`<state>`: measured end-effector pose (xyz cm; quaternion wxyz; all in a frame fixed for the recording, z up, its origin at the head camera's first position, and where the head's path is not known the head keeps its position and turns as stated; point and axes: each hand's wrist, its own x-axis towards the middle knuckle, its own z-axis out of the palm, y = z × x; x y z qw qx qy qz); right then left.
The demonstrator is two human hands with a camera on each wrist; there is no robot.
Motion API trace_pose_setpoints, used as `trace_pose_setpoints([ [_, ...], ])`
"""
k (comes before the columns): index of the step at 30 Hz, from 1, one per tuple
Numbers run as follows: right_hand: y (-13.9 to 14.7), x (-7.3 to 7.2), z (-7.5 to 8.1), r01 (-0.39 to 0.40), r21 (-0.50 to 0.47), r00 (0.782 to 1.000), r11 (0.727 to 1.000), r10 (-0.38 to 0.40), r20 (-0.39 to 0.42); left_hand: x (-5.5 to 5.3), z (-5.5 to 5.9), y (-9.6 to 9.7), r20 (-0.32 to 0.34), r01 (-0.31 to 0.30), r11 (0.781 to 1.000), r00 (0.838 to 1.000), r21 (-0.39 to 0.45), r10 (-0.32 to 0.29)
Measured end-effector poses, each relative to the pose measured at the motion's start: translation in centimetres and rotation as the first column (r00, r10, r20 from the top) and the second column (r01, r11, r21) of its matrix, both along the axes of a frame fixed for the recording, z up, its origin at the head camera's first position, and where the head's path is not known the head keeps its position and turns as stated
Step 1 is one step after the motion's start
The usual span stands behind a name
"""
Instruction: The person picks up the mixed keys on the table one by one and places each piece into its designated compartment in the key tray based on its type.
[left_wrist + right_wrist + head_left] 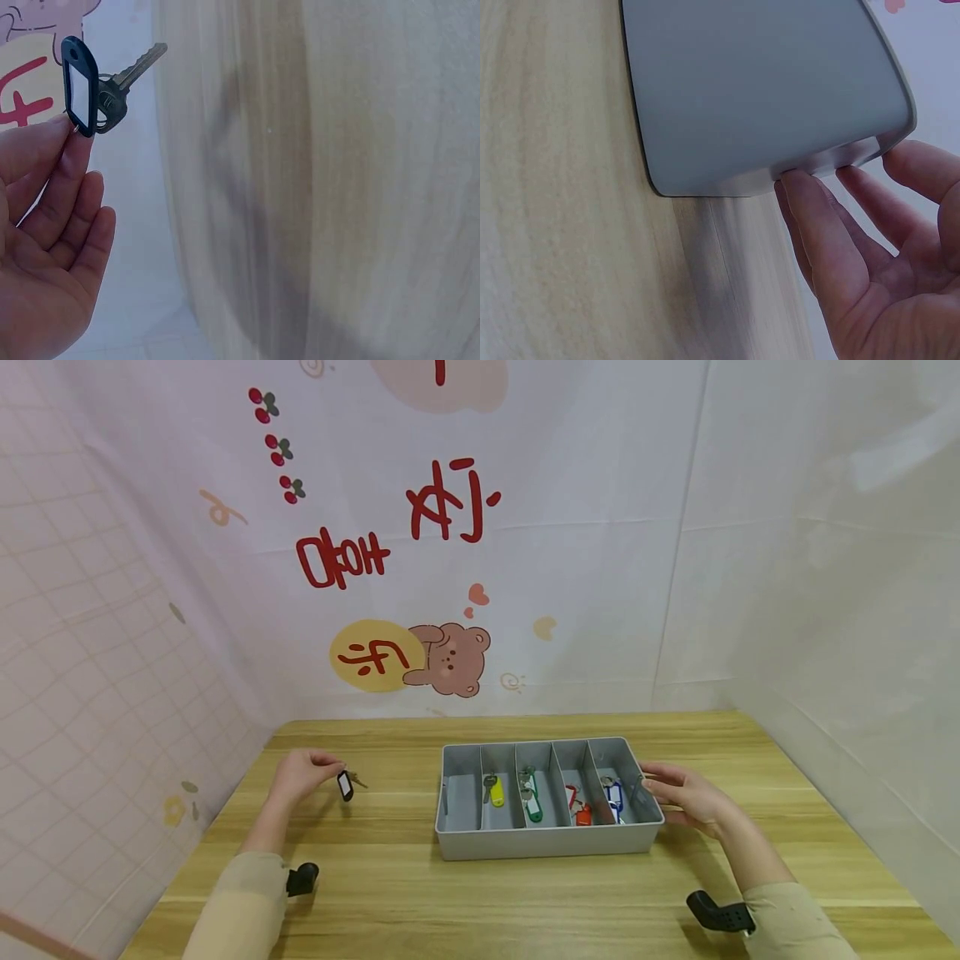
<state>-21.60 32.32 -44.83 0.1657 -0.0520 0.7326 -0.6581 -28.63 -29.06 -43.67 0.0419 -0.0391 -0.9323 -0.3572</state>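
Note:
My left hand [303, 772] pinches a black key tag [81, 86] with a white label, between thumb and fingertips. A metal key [127, 86] hangs from the tag's ring, above the table's left side. A grey box [543, 843] with several compartments rests on the table. My right hand [690, 797] holds its right end, fingers on the outer wall and thumb at the rim; the thumb's tip is partly hidden. Inside the box, from left to right, lie a yellow-tagged key [496, 791], green tags [533, 808], red tags [582, 815] and blue tags [614, 793].
The leftmost compartment [462, 789] shows bare grey floor. A wood-grain table [480, 910] carries the box. Behind it hangs a white printed cloth [585, 568], with cloth along both sides too. Black wrist mounts [302, 878] sit on the sleeves.

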Motion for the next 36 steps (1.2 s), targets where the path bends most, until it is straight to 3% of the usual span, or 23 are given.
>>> trace_pose_setpoints([
  [5,-0.1,0.0,-0.1,0.016,0.025,1.0,1.0,-0.016,0.001,0.1,0.6,0.4,-0.03,0.014,1.0,0.999,-0.024,-0.014],
  [17,-0.1,0.2,0.1,0.025,0.053,1.0,0.998,-0.025,0.003,0.7,1.7,1.5,-0.035,0.029,0.999,0.999,-0.033,-0.03],
  [36,-0.3,0.4,0.6,0.021,0.02,1.0,1.0,-0.021,0.01,1.8,4.1,4.2,-0.07,0.105,0.994,0.992,-0.011,-0.106],
])
